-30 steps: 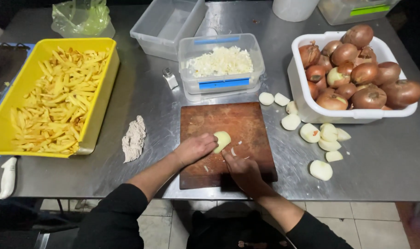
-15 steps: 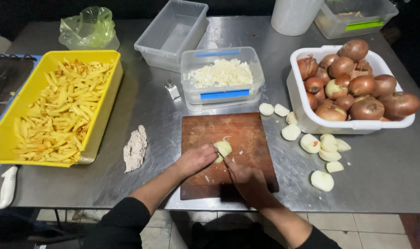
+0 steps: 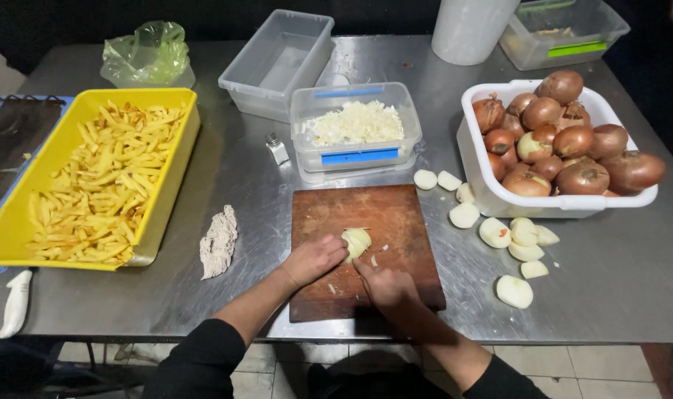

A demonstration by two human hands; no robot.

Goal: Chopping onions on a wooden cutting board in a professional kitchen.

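Note:
A peeled onion half (image 3: 357, 241) with slice lines lies on the brown wooden cutting board (image 3: 395, 210) at the table's front. My left hand (image 3: 313, 258) rests on the board and presses against the onion's left side with its fingertips. Just below the onion, my right hand (image 3: 386, 287) is closed around a knife; only a thin edge-on strip of the blade (image 3: 360, 266) shows, reaching toward the onion. A clear tub of chopped onion (image 3: 355, 124) stands right behind the board.
A white tub (image 3: 475, 148) of unpeeled brown onions sits at the right, with peeled onion halves (image 3: 515, 290) on the steel table beside it. A yellow tray (image 3: 183, 151) of raw potato sticks, a rag (image 3: 220, 240), a small shaker (image 3: 277, 149) and an empty clear tub (image 3: 277, 59) stand to the left.
Both hands stay at the onion half on the board. The right hand has shifted slightly with the knife, and the onion now shows cuts.

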